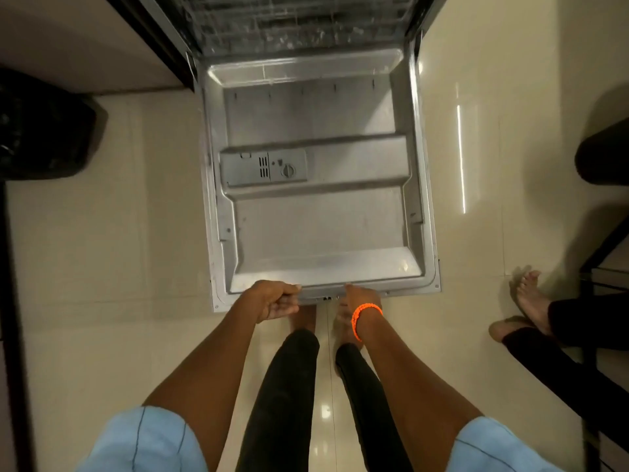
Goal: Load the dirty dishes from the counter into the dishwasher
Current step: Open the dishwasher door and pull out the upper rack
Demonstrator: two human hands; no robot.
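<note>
Dishwasher door dropped fully open, lying flat over the cream tiled floor, inner face up. Grey stainless steel liner, dull and lightly streaked, with a raised band across the middle. Detergent dispenser set at the left end of that band: grey plastic, vent slots, round cap. Beyond the door, lower rack inside the tub, dim and blurred; contents impossible to tell. Left hand curled round the near edge of the door, thumb on top, fingers beneath. Right hand, orange bracelet at the wrist, touching the same edge just to the right; finger position impossible to tell. Bare feet of a second person at right.
</note>
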